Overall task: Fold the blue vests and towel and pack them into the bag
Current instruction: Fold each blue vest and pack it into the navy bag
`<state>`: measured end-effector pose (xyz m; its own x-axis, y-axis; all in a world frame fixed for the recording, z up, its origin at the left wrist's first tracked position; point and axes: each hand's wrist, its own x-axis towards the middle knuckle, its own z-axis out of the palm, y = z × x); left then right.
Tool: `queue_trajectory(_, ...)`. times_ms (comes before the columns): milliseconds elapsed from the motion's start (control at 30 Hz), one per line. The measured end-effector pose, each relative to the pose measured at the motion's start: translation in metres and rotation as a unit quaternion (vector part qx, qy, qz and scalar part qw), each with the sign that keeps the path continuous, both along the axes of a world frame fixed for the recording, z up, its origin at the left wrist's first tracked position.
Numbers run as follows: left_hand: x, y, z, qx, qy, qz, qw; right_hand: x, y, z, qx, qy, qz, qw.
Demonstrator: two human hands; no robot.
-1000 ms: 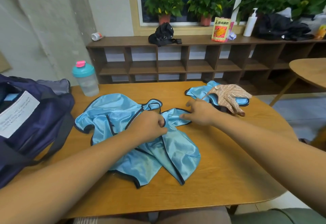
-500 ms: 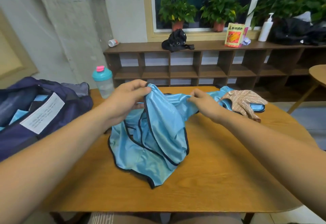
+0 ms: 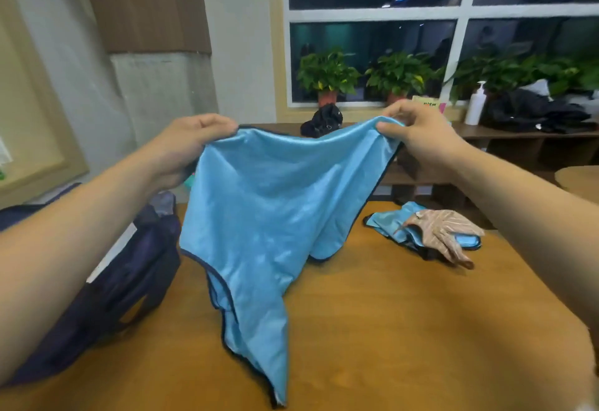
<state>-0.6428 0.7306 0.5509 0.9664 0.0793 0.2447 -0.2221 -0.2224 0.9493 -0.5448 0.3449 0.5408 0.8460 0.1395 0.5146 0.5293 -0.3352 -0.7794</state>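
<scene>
A shiny blue vest (image 3: 269, 216) with dark trim hangs in the air over the wooden table (image 3: 405, 329), stretched between both hands. My left hand (image 3: 191, 145) grips its upper left edge and my right hand (image 3: 411, 132) pinches its upper right edge. Its lower tip trails down toward the table's near side. A second blue vest (image 3: 387, 221) lies crumpled at the table's right, with a beige striped towel (image 3: 445, 235) draped over it. The dark navy bag (image 3: 123, 281) sits at the table's left, partly hidden by my left arm.
A low brown shelf unit (image 3: 518, 148) runs along the far wall under the window. On it stand potted plants (image 3: 327, 77), a white pump bottle (image 3: 475, 106), a black pouch (image 3: 321, 122) and dark clothes (image 3: 534, 112). A round table edge (image 3: 580, 180) shows at far right.
Both hands have lifted the blue vest off the table and spread it wide apart in the air. My view has tilted upward.
</scene>
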Motion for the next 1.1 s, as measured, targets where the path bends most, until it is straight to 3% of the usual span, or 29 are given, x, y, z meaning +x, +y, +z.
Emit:
queue_trajectory(167,-0.006,0.016,0.027,0.134,0.013,-0.007,0.991,-0.002,-0.029,0.044,-0.039,-0.063,-0.061,0.995)
queue_trajectory(367,-0.004,0.027,0.035,0.137,0.022,-0.025,0.99,0.0,-0.051,0.053,-0.071,-0.049,-0.112,0.99)
queue_trajectory(467,0.0,0.019,0.036,0.125,0.001,-0.035,0.992,0.002,-0.052,0.048,-0.156,0.01,-0.111,0.981)
queue_trajectory(567,0.006,-0.003,0.042,0.132,-0.01,-0.06,0.989,-0.015,-0.026,0.045,-0.223,0.026,-0.063,0.972)
queue_trajectory(667,0.008,-0.039,0.049,0.17,-0.012,-0.08,0.982,-0.044,0.021,0.045,-0.201,0.027,0.058,0.978)
queue_trajectory(833,0.008,-0.091,0.052,0.189,-0.05,-0.111,0.974,-0.074,0.081,0.036,-0.181,0.076,0.215,0.957)
queue_trajectory(933,0.006,-0.094,0.055,0.19,-0.049,-0.123,0.973,-0.069,0.091,0.028,-0.115,0.102,0.24,0.958)
queue_trajectory(1100,0.002,-0.072,0.049,0.22,-0.029,-0.117,0.968,-0.049,0.063,0.026,-0.11,0.109,0.238,0.959)
